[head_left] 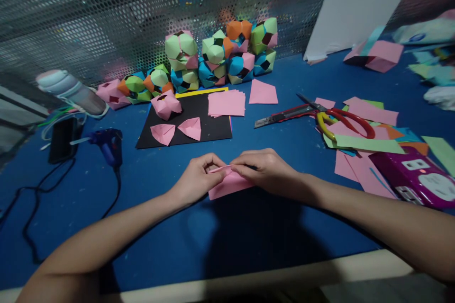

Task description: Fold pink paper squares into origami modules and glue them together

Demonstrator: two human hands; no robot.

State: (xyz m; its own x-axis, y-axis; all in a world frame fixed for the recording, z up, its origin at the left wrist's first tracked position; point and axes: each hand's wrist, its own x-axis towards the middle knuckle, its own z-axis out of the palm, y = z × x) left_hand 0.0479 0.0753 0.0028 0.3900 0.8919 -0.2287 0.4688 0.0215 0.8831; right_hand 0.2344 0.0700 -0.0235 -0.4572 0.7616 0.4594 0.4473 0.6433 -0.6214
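Note:
Both hands pinch one piece of pink paper (229, 187) at its upper edge, over the blue table near its front. My left hand (199, 175) grips the left part with thumb and fingers. My right hand (265, 165) presses the right part, its fingers close to the left ones. The paper looks partly folded along the top. Beyond my hands, two folded pink pieces (190, 128) and a pink paper shape with an opening (166, 105) rest on a black sheet (213, 132). A stack of pink paper squares (226, 103) overlaps that sheet's right edge.
Several coloured paper balls (181, 49) line the perforated back panel. A blue glue gun (108, 142), a phone (63, 139) and a bottle (71, 90) stand left. On the right are a box cutter (284, 114), red-yellow scissors (350, 120), paper scraps (377, 142) and a purple power socket (415, 175).

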